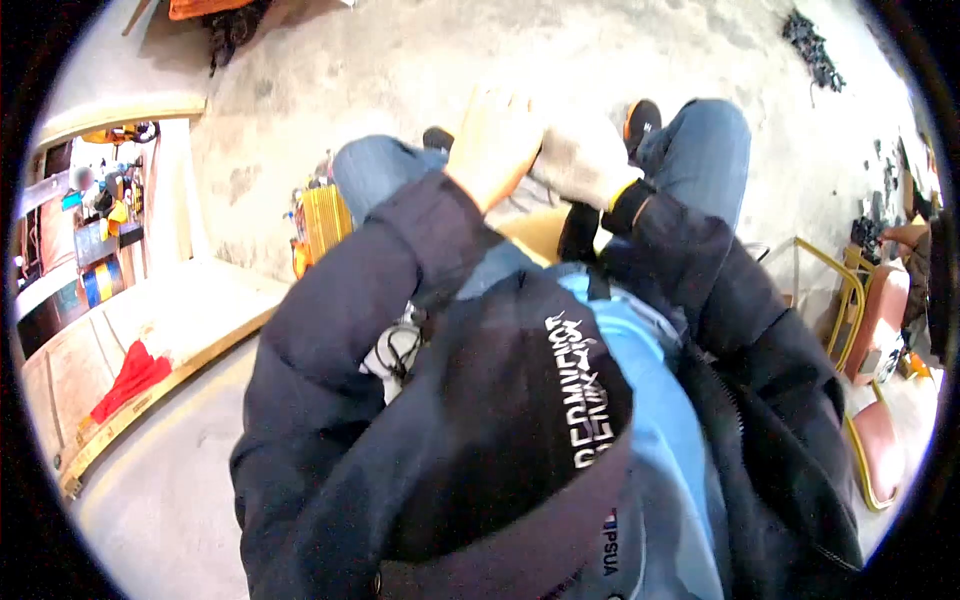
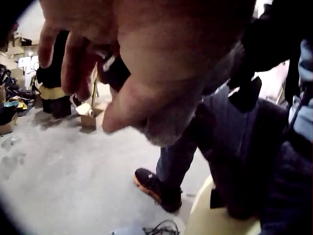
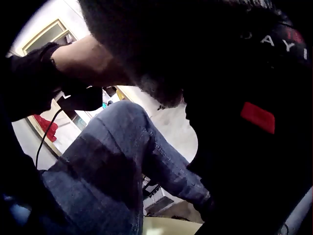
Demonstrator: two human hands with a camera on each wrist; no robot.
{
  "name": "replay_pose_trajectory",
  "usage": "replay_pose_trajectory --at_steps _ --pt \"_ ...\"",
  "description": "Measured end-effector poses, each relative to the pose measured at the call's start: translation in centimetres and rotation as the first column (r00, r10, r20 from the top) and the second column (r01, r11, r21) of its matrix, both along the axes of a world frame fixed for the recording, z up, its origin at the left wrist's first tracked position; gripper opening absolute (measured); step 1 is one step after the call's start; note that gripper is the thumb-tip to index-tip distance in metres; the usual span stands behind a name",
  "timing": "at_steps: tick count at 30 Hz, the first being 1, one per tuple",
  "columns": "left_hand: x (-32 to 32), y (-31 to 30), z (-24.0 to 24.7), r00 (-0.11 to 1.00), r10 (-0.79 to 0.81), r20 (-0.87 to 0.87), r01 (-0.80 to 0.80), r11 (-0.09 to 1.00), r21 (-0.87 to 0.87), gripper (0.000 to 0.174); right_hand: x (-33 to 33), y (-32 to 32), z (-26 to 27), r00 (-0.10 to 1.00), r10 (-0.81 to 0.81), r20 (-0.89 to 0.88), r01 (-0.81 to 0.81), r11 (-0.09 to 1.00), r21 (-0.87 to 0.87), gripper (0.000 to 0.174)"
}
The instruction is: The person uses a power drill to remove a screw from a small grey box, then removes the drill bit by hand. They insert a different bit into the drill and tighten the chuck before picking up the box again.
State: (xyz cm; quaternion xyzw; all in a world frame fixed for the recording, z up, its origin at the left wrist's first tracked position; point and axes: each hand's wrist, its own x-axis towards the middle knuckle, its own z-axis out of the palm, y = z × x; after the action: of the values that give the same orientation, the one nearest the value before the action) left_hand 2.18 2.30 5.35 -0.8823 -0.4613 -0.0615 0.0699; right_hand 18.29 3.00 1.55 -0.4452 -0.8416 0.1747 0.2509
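Note:
In the head view my bare left hand (image 1: 495, 145) meets my right hand (image 1: 585, 165), which wears a pale grey glove, above the knees. From the left wrist view, the left hand (image 2: 156, 63) has loosely bent, spread fingers, and the grey glove (image 2: 168, 125) lies against the underside of its palm. Whether anything sits between the left thumb and fingers is unclear. The right wrist view is dark: part of the glove (image 3: 164, 90) touches the left hand beside its bare wrist (image 3: 88, 61). The right fingers are hidden.
A wooden-edged bench (image 1: 230, 290) with a red cloth (image 1: 132, 380) stands at left. A yellow ribbed object (image 1: 325, 222) is beside one knee. Pink-padded chairs (image 1: 880, 320) stand at right. Black debris (image 1: 812, 48) lies on the floor.

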Motion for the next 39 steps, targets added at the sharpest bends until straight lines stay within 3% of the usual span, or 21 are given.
replay_pose_trajectory --at_steps 1,2,4,6,7,10,14,17,18,20,21,24,26,27,29,30,33,34,35,36,39 --pt "0.0 -0.3 1.2 0.997 0.079 0.002 -0.079 0.995 -0.063 0.026 -0.2 -0.2 1.9 0.996 -0.077 -0.041 0.075 0.996 -0.049 0.031" --pt "-0.4 -1.0 2.4 0.987 0.158 0.001 -0.157 0.979 -0.132 0.033 0.1 0.3 2.2 0.982 -0.109 0.154 0.138 0.971 -0.196 0.033" --pt "-2.0 -2.4 3.4 0.927 0.223 0.302 -0.182 0.970 -0.160 0.049 1.8 1.2 2.5 0.989 -0.055 0.137 0.098 0.938 -0.333 0.034" --pt "-2.6 -3.7 3.2 0.784 0.513 0.349 -0.297 0.804 -0.514 0.058 3.3 2.3 1.6 0.989 -0.006 0.146 0.077 0.868 -0.490 0.040" --pt "-3.2 -4.6 0.9 0.754 0.534 0.383 -0.261 0.777 -0.572 0.062 3.8 2.5 2.5 0.998 0.000 0.069 0.036 0.855 -0.518 0.042" --pt "-1.8 -6.4 -2.5 0.684 0.667 0.294 -0.058 0.451 -0.891 0.065 5.0 2.7 3.6 0.999 0.012 -0.030 -0.027 0.825 -0.564 0.052" --pt "1.3 -7.5 -6.5 0.731 0.624 0.276 0.091 0.312 -0.946 0.082 5.6 2.9 3.9 0.999 -0.005 0.049 0.033 0.817 -0.576 0.055" --pt "2.8 -6.9 -6.4 0.744 0.581 0.329 0.224 0.246 -0.943 0.081 5.5 3.1 5.8 0.998 -0.070 0.003 0.059 0.816 -0.576 0.057" --pt "3.3 -6.9 -7.4 0.700 0.576 0.421 0.313 0.283 -0.907 0.072 5.4 3.4 6.7 0.990 -0.129 -0.050 0.079 0.822 -0.563 0.058" --pt "4.3 -6.5 -5.1 0.602 0.673 0.429 0.222 0.375 -0.900 0.072 5.1 4.3 9.4 0.984 -0.153 -0.089 0.073 0.808 -0.585 0.062" --pt "4.7 -6.5 -4.7 0.555 0.671 0.492 0.155 0.497 -0.854 0.063 5.0 4.9 10.1 0.980 -0.168 -0.107 0.076 0.811 -0.580 0.067" --pt "4.9 -5.7 -2.7 0.549 0.708 0.444 0.020 0.520 -0.854 0.048 5.4 6.0 13.4 0.972 -0.221 -0.075 0.118 0.741 -0.661 0.080" --pt "4.4 -5.4 -2.1 0.554 0.677 0.484 0.020 0.571 -0.821 0.040 7.3 7.2 13.8 0.959 -0.155 -0.239 -0.027 0.785 -0.619 0.075" --pt "4.1 -5.3 -1.2 0.477 0.729 0.490 0.125 0.496 -0.859 0.034 8.8 8.0 13.5 0.953 -0.161 -0.258 -0.015 0.822 -0.569 0.070" --pt "3.6 -5.1 0.5 0.292 0.828 0.478 0.340 0.377 -0.862 0.019 11.2 7.7 14.3 0.856 -0.352 -0.377 0.032 0.766 -0.642 0.065" --pt "3.3 -5.0 1.1 0.284 0.830 0.481 0.334 0.385 -0.860 0.019 13.1 7.5 13.6 0.791 -0.426 -0.440 0.009 0.727 -0.687 0.065" --pt "2.9 -4.3 2.3 0.089 0.907 0.413 0.501 0.317 -0.805 0.018 16.2 3.8 10.1 0.741 -0.324 -0.588 -0.371 0.533 -0.760 0.060" --pt "3.1 -4.0 2.5 0.078 0.907 0.414 0.499 0.324 -0.804 0.018 15.4 2.4 9.3 0.740 -0.254 -0.623 -0.494 0.424 -0.760 0.062" --pt "3.5 -4.0 2.6 0.053 0.900 0.433 0.552 0.335 -0.763 0.019 13.9 0.9 8.3 0.752 -0.207 -0.626 -0.512 0.414 -0.752 0.064" --pt "3.9 -4.1 2.7 0.028 0.895 0.445 0.603 0.340 -0.722 0.020 11.9 -0.6 6.8 0.782 -0.238 -0.576 -0.428 0.467 -0.774 0.057" --pt "6.0 -4.7 3.3 0.107 0.880 0.463 0.661 0.285 -0.694 0.022 8.2 -0.7 8.5 0.680 -0.468 -0.564 -0.456 0.333 -0.826 0.040"
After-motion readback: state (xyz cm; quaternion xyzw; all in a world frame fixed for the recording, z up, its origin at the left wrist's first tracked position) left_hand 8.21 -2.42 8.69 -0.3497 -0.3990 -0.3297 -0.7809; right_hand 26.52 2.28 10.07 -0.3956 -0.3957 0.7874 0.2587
